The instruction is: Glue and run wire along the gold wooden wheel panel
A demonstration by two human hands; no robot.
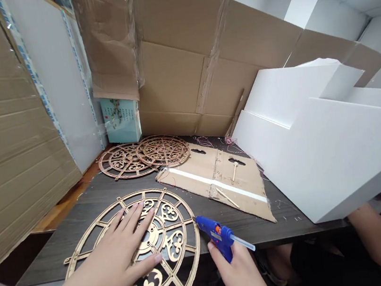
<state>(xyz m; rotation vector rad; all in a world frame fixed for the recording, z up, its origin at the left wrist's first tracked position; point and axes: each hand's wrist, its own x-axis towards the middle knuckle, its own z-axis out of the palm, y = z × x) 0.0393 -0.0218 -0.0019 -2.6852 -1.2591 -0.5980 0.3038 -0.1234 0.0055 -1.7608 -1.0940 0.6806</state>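
Note:
My left hand (120,249) lies flat with its fingers spread on a laser-cut wooden wheel (175,245), which has an ornate fretwork centre and rim. The wheel rests on the table and overhangs its front edge. My right hand (241,276) grips a blue hot glue gun (220,236) by the handle, with its nozzle pointing left toward the wheel's rim. A glue stick (243,242) juts from the gun's rear. The nozzle and rim look very close, but I cannot tell if they touch.
Two similar wooden wheels (144,155) overlap at the back of the dark wood table (95,200), next to a cut cardboard sheet (214,182) with a white strip. Cardboard walls (173,78) and white board panels (321,157) stand around. A teal box (120,120) stands behind the wheels.

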